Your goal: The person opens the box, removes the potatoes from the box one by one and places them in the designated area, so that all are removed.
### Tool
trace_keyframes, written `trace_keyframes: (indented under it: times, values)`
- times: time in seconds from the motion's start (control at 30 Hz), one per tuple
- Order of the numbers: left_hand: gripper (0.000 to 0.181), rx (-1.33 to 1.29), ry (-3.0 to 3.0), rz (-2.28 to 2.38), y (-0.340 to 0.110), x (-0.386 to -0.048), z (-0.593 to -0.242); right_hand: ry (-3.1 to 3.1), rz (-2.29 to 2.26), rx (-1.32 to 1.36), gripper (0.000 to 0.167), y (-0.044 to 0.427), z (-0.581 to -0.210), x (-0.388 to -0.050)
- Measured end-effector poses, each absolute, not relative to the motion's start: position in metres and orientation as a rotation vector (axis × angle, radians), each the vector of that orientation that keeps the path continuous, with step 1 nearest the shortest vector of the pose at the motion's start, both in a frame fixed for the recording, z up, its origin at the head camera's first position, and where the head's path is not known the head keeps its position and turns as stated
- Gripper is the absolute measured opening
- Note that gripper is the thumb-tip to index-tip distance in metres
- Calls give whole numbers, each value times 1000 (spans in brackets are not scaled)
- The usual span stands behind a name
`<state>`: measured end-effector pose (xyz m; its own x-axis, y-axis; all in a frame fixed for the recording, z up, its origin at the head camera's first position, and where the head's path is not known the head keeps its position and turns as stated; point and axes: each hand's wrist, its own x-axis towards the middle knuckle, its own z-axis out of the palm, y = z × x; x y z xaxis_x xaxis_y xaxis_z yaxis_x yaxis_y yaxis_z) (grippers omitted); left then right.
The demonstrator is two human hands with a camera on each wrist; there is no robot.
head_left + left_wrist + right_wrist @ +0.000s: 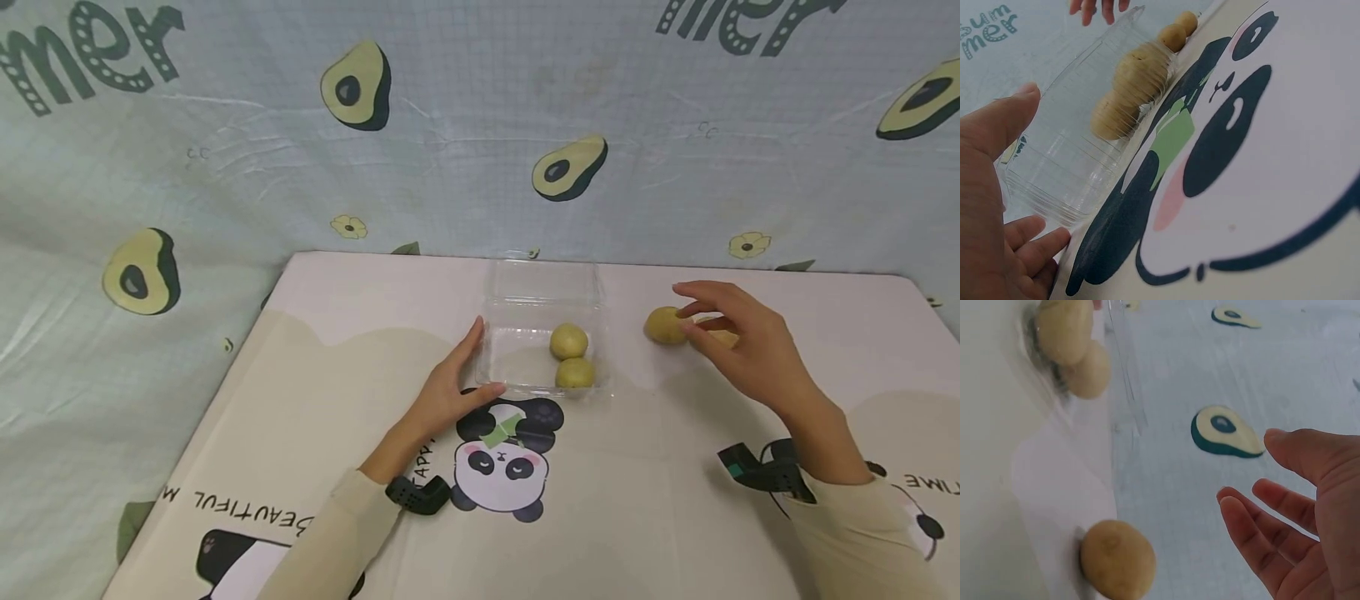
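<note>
A clear plastic clamshell box [517, 350] stands on the table with its lid raised at the back. Two yellowish potatoes [569, 342] lie at the right side inside it, one in front of the other. My left hand [446, 396] rests against the box's left side and front corner, fingers spread and fairly straight. To the right of the box, my right hand [750, 342] hovers over a loose potato [663, 326], fingers loosely bent and holding nothing. Another potato [724, 337] is partly hidden behind that hand. One loose potato [1118, 559] shows in the right wrist view.
The table [600, 500] has a pale cover with panda prints [501, 475] and lettering. A light curtain [450, 108] with avocado prints hangs right behind the table's back edge. Dark cameras are strapped to both wrists.
</note>
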<state>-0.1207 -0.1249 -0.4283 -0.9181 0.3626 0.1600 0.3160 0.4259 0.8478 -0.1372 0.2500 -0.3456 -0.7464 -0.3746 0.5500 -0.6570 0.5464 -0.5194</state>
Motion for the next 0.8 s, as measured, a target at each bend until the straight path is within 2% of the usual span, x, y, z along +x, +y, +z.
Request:
trace_keyframes:
  times: [0.4,0.8]
  values:
    - [100,607,2610,1531,-126,-119,-429,-2517,996,1004,54,216,-350,-138]
    - [102,617,2607,1538,-125,-120,-428,-2576,996,1156,47,191,-353,-143]
